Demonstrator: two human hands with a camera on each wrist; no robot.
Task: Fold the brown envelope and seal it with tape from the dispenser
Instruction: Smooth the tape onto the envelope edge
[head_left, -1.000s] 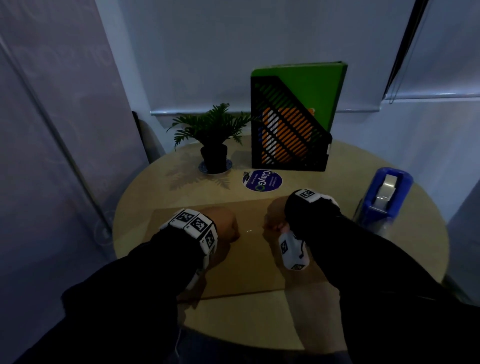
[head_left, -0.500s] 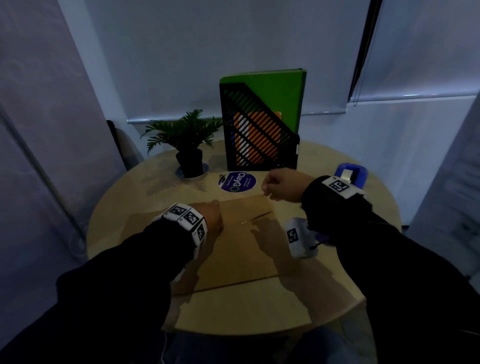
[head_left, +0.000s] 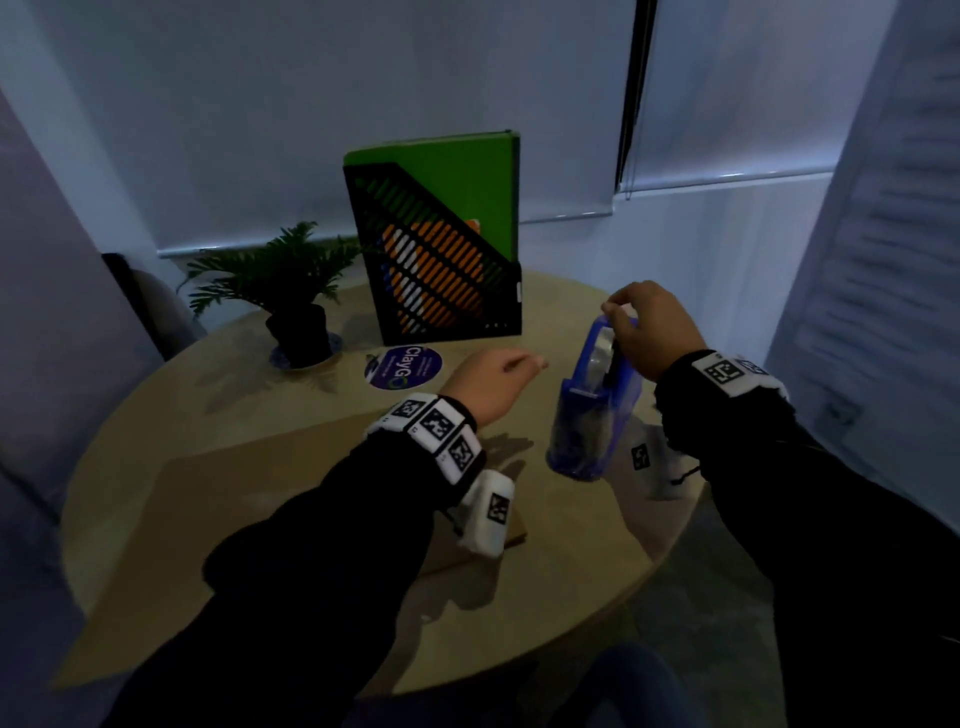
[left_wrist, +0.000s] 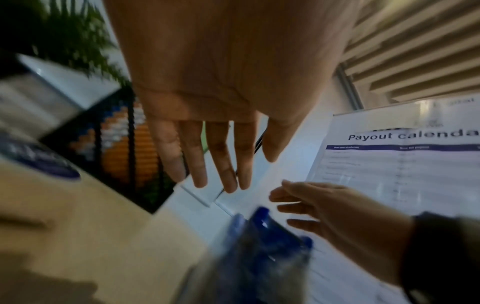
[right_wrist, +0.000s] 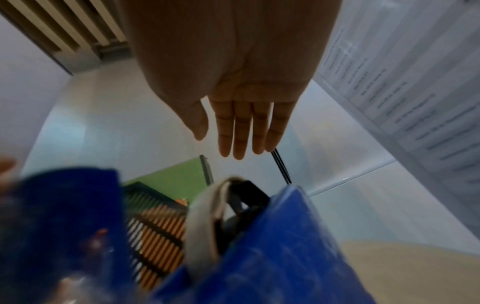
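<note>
The brown envelope (head_left: 249, 499) lies flat on the round table (head_left: 545, 597), partly hidden under my left forearm. The blue tape dispenser (head_left: 597, 410) stands to its right, its tape roll (right_wrist: 205, 222) showing in the right wrist view. My left hand (head_left: 519, 364) hovers just left of the dispenser with straight fingers, holding nothing. My right hand (head_left: 623, 312) is over the dispenser's top. In the right wrist view its fingers (right_wrist: 241, 133) are straight and held together above the dispenser (right_wrist: 272, 257). Whether they touch it I cannot tell.
A black mesh file holder with a green folder (head_left: 441, 260) stands at the back of the table. A small potted plant (head_left: 296, 291) and a round blue sticker (head_left: 402, 367) are to its left. A "Payout calendar" poster (left_wrist: 402, 156) hangs on the right.
Both hands have left the envelope. The right hand swung right to the dispenser's top, and the left hand lifted and followed toward it. The head view turned right.
</note>
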